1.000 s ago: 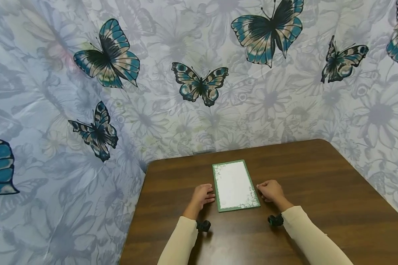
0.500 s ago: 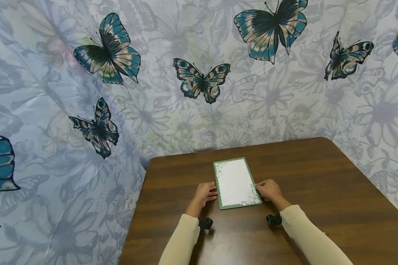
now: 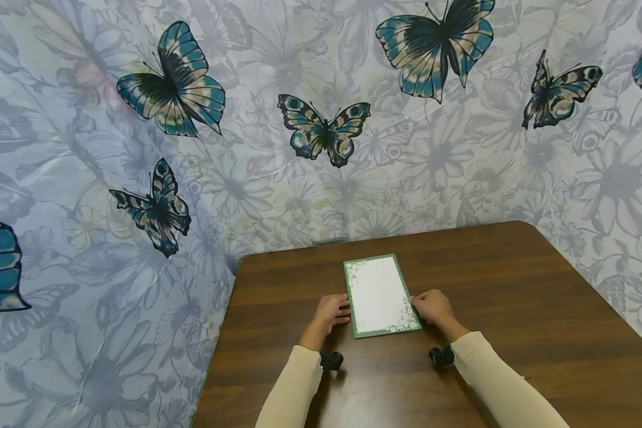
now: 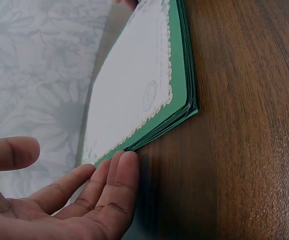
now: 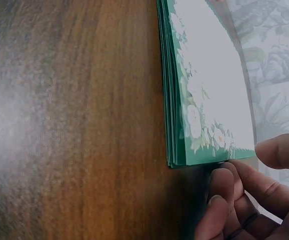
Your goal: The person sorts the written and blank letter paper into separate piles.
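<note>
A stack of green-edged stationery sheets (image 3: 381,294), with a white middle and a printed floral border, lies on the brown table. My left hand (image 3: 330,314) rests along its left edge; in the left wrist view, straight fingertips (image 4: 128,167) touch the layered side while the thumb (image 4: 14,152) stays apart. At the opposite edge my right hand (image 3: 435,308) pinches the top sheet (image 5: 214,75) near its lower right part. The right thumb (image 5: 282,150) lies over the edge, with the index finger below it. Several green layers show beneath the top sheet.
The wooden table (image 3: 513,285) has rounded far corners. Behind it hangs a pale floral cloth (image 3: 433,172) printed with blue butterflies. Dark wrist-worn devices stick out inward from both sleeves, just above the tabletop.
My right hand has moved left from beside the stack to its right edge and taken the sheet's edge. The left hand has come slightly closer. The head view shifted a little.
</note>
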The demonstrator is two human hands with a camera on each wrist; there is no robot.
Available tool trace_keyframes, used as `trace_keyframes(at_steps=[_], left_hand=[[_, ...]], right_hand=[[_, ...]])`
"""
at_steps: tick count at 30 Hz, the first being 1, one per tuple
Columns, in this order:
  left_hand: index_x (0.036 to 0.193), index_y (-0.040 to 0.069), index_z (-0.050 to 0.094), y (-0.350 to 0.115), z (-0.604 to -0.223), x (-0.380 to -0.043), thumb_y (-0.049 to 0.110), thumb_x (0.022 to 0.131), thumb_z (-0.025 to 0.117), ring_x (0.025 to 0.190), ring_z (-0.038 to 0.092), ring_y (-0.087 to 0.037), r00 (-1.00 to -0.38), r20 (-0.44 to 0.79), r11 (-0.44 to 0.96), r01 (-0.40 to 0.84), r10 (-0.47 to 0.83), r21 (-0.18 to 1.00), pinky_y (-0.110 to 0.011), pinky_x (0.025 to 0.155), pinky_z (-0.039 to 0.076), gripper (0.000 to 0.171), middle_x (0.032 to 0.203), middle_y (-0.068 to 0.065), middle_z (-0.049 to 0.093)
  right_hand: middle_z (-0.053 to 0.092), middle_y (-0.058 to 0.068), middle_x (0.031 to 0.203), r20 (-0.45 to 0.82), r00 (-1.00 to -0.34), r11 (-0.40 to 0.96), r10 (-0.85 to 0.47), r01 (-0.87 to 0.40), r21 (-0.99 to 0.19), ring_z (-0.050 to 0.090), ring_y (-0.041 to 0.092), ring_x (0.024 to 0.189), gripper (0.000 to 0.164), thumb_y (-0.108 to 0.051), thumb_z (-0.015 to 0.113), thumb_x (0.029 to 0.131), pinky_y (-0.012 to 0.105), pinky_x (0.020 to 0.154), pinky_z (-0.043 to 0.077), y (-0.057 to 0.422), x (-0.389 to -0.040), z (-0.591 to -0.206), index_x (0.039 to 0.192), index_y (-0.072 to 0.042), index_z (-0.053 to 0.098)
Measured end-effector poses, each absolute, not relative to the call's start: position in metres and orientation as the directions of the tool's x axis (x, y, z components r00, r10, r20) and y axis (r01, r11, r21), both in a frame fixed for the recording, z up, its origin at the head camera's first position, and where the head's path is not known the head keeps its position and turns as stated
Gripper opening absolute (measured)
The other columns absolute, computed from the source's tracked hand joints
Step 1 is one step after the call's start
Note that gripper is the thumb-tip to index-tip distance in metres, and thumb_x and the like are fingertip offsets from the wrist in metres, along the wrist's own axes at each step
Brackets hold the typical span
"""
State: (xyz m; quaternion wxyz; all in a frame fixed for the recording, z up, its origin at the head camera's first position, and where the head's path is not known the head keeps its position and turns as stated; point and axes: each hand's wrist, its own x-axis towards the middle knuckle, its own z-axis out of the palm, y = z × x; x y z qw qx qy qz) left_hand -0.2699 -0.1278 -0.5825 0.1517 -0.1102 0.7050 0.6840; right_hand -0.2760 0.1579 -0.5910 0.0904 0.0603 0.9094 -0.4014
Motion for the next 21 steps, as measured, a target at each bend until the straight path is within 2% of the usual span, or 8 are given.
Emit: trace_keyframes(at_steps=[5,7,10,14,17,21], left_hand=[[0.137,-0.009,0.05,-0.127,-0.578,-0.269,0.023,0.101,0.05,0.11,0.063,-0.04,-0.931,-0.362,0.062,-0.359,0.054,0.931,-0.051,0.091,0.055,0.048,0.136,-0.029,0.055],[0.137,-0.009,0.05,-0.126,-0.577,-0.27,0.022,0.102,0.049,0.112,0.063,-0.04,-0.931,-0.361,0.069,-0.357,0.053,0.931,-0.05,0.091,0.055,0.047,0.136,-0.029,0.055],[0.137,-0.009,0.05,-0.125,-0.575,-0.27,0.021,0.102,0.049,0.113,0.062,-0.04,-0.933,-0.357,0.087,-0.352,0.05,0.932,-0.05,0.091,0.056,0.046,0.137,-0.029,0.055],[0.136,-0.009,0.051,-0.123,-0.574,-0.27,0.022,0.101,0.05,0.115,0.062,-0.04,-0.935,-0.351,0.11,-0.345,0.039,0.932,-0.049,0.091,0.056,0.047,0.136,-0.028,0.055],[0.135,-0.009,0.052,-0.122,-0.573,-0.27,0.022,0.099,0.051,0.116,0.062,-0.041,-0.942,-0.334,0.126,-0.327,0.04,0.936,-0.05,0.091,0.056,0.048,0.136,-0.028,0.055],[0.137,-0.007,0.052,-0.122,-0.572,-0.267,0.021,0.098,0.051,0.117,0.06,-0.042,-0.948,-0.314,0.14,-0.304,0.051,0.942,-0.052,0.092,0.055,0.048,0.139,-0.027,0.053]], right_hand=[[0.06,-0.001,0.053,-0.187,-0.982,0.694,0.033,0.157,-0.702,0.053,0.014,0.045,0.039,-0.034,0.056,0.094,0.026,0.043,0.042,0.156,-0.275,-0.586,0.1,-0.003,0.078],[0.065,0.002,0.06,-0.168,-0.985,0.71,0.033,0.141,-0.69,0.055,0.015,0.051,0.038,-0.033,0.056,0.093,0.027,0.046,0.042,0.155,-0.275,-0.583,0.098,-0.004,0.079],[0.074,0.011,0.081,-0.142,-0.989,0.73,0.037,0.124,-0.672,0.061,0.02,0.066,0.036,-0.032,0.057,0.093,0.031,0.054,0.047,0.154,-0.275,-0.58,0.099,-0.004,0.079],[0.073,0.019,0.11,-0.121,-0.992,0.744,0.039,0.11,-0.659,0.069,0.034,0.089,0.035,-0.031,0.058,0.092,0.044,0.069,0.056,0.153,-0.274,-0.578,0.102,-0.004,0.078],[0.07,0.021,0.115,-0.121,-0.992,0.75,0.042,0.111,-0.652,0.067,0.041,0.102,0.035,-0.031,0.058,0.092,0.051,0.078,0.057,0.153,-0.273,-0.579,0.104,-0.004,0.078],[0.071,0.02,0.114,-0.127,-0.991,0.754,0.043,0.115,-0.647,0.067,0.04,0.101,0.036,-0.031,0.058,0.091,0.051,0.078,0.056,0.153,-0.272,-0.582,0.105,-0.005,0.078]])
